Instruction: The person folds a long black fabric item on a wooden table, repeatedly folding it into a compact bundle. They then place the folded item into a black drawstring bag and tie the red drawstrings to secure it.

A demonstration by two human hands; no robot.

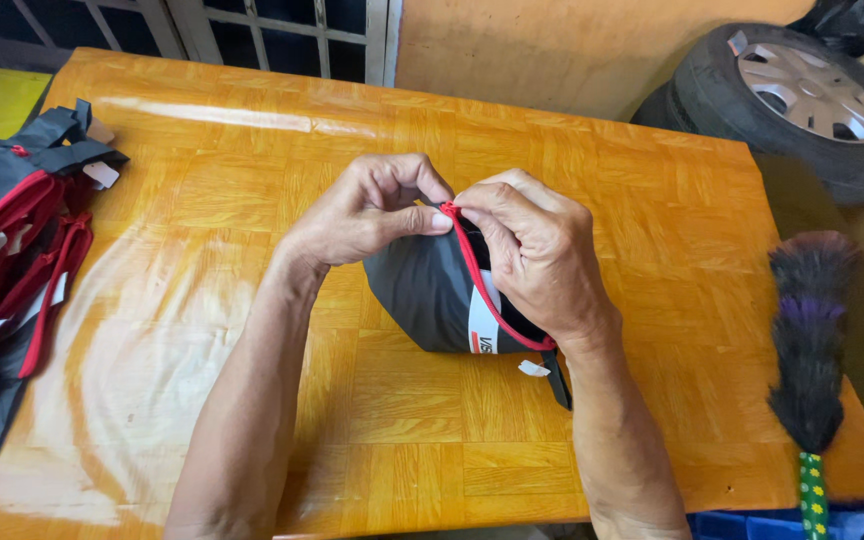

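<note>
Orange wood-patterned surface (252, 160) fills most of the view, seen from above, with a barred window behind its far edge and a car tyre (802, 100) leaning against the wall past the far right corner.

Near the middle of the surface stands a small dark grey pouch (422, 290) with a red zip (482, 290) running down its side. Both hands meet at its top. The left hand (367, 215) has its thumb and forefinger closed in a pinch on the fabric beside the upper end of the zip. The right hand (537, 250) curls over the top of the pouch, its fingers (477, 205) pinched on the red end of the zip, just touching the left thumb.

The pouch looks full and rounded, and the zip line appears mostly drawn together, so the closing seems near its end; whether it is fully shut is hidden by the hands.

A white rectangular label with an orange stripe sits on the pouch's near side, and a small white tag (534, 368) lies at its base by a black strap. Along the left edge lies a heap of grey, black and red bags (12, 250) with white tags. A dark feather duster (810, 340) rests off the right edge.
</note>
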